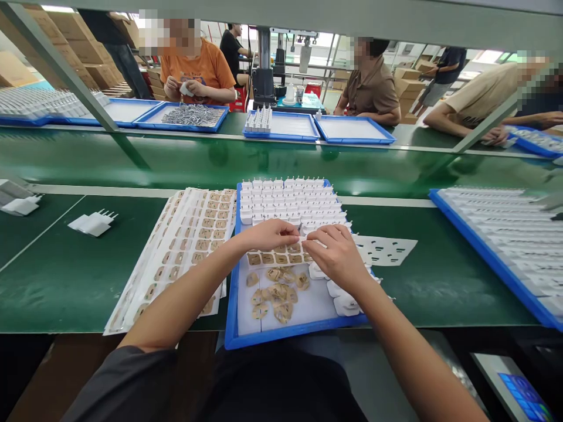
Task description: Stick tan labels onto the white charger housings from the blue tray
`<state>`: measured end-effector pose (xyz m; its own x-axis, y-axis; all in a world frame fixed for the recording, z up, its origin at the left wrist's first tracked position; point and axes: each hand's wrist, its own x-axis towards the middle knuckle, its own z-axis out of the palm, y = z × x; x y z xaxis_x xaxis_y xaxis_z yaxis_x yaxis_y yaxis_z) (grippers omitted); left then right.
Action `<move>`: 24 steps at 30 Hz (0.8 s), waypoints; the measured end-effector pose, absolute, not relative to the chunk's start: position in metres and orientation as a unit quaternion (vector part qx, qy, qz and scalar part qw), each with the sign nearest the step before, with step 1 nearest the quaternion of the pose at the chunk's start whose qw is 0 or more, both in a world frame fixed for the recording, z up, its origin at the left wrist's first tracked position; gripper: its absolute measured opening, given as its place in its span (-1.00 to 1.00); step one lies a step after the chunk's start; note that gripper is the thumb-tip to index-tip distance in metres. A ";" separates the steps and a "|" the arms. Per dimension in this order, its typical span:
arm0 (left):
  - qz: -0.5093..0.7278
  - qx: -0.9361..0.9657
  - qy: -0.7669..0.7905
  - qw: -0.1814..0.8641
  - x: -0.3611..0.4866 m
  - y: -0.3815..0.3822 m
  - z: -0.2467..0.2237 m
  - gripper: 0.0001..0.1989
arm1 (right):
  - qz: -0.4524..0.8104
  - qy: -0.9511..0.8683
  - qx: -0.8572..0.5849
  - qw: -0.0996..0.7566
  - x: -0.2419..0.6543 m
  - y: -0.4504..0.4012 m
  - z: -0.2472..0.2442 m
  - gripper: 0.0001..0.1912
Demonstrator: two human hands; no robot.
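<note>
Over a blue-rimmed tray (pixel 257 339), my two hands meet at a white sheet of brown oval stickers (pixel 281 258). My left hand (pixel 275 233) is closed, thumb and fingers pinching the sheet's upper edge. Fingertips bent together, my right hand (pixel 338 255) grips the sheet just beside it; whether a single sticker is between them cannot be made out. Below lies a loose pile of brown stickers (pixel 279 296). White plug adapters (pixel 285 199) stand in rows, pins up, in the tray's far half, and several more (pixel 345 302) lie under my right wrist.
A stack of sticker sheets (pixel 176 258) lies left of the tray. A punched white sheet (pixel 389 251) sticks out at right. One adapter (pixel 92 224) lies farther left; a full blue tray (pixel 488 264) is at right. Across the green bench (pixel 185 155), co-workers sit behind blue trays.
</note>
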<state>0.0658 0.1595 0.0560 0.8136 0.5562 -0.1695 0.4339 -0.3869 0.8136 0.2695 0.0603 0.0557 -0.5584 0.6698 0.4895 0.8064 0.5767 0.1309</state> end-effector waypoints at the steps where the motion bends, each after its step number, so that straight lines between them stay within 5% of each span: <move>1: 0.063 0.830 0.297 0.467 0.066 0.160 0.055 -0.66 | -0.171 -0.867 -0.422 0.202 0.271 0.060 0.055 -0.83; 9: 0.066 0.843 0.320 0.428 0.070 0.165 0.053 -0.60 | -0.077 -0.860 -0.435 0.256 0.290 0.048 0.066 -0.86; 13: 0.088 0.847 0.353 0.388 0.072 0.159 0.050 -0.65 | 0.011 -0.803 -0.464 0.373 0.307 0.029 0.075 -0.89; 18: 0.231 0.917 0.276 0.172 0.079 0.126 0.040 -0.59 | 0.074 -0.684 -0.528 0.497 0.322 -0.005 0.064 -0.87; 24: 0.200 0.968 0.150 0.040 0.096 0.091 0.019 -0.65 | 0.094 -0.623 -0.552 0.546 0.328 -0.041 0.036 -0.84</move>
<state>0.0964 0.0907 0.0192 0.8756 0.3054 0.3742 0.2736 -0.9521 0.1368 0.3276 -0.0411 0.0362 0.2054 0.7907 0.5768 0.5855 0.3730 -0.7198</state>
